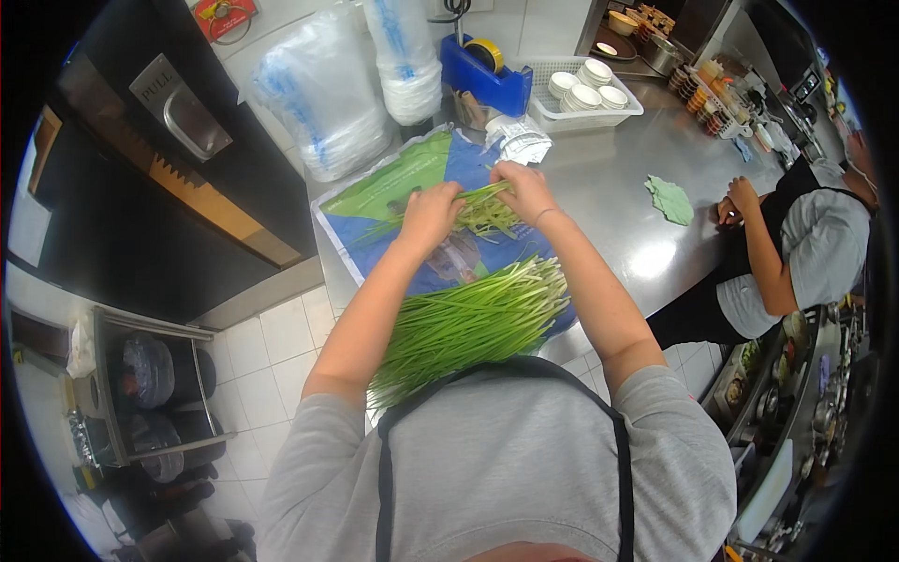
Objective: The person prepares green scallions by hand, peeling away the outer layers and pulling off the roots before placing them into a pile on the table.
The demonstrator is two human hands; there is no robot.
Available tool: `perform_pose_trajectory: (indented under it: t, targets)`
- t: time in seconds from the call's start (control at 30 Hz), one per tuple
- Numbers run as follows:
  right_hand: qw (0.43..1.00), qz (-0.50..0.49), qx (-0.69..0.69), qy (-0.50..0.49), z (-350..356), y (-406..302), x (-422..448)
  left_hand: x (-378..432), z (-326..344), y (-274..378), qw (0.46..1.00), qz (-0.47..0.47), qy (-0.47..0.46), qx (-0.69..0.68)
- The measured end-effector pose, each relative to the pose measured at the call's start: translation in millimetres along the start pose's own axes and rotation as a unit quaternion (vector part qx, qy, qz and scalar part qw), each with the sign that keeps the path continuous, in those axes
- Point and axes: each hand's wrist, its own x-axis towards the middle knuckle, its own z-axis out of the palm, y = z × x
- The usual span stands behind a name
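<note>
Between my two hands stretches a small bunch of long green stalks (483, 192), which look like garlic chives. My left hand (431, 213) grips the stalks partway along, and my right hand (521, 188) pinches their pale end. Just under them lies a heap of yellowish trimmings (491, 216). A large pile of the same green chives (470, 319) rests close to my body, white ends to the right. Pile and trimmings are on a printed blue and green plastic sheet (379, 186) spread over the steel counter (604, 183).
Wrapped plastic packs (330, 105), a blue tape dispenser (491, 81), crumpled white paper (521, 140) and a white basket (590, 121) of small white bowls line the back. A green cloth (668, 200) lies right. A co-worker (793, 239) stands at the right edge. A black door (189, 154) is left.
</note>
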Motion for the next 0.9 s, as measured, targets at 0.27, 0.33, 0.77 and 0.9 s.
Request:
perform_pose_trajectory:
  t: [0.27, 0.33, 0.77, 0.9]
  targets:
    - [0.991, -0.025, 0.130, 0.003, -8.4, 2.7, -2.7, -4.4, -2.9, 0.0, 1.000, 0.008, 0.015, -0.004]
    - [0.995, 0.002, 0.102, -0.016, -9.7, 1.2, 2.9, -3.9, -6.6, 1.2, 1.000, 0.005, 0.011, -0.009]
    - [0.959, 0.032, 0.282, -0.014, -12.4, -6.4, 10.1, 6.0, -14.2, -1.0, 0.987, -0.031, 0.004, -0.157]
    - [0.933, 0.050, 0.356, -0.014, -12.4, -2.6, 8.8, 7.4, -10.8, -3.9, 0.950, -0.068, -0.081, -0.294]
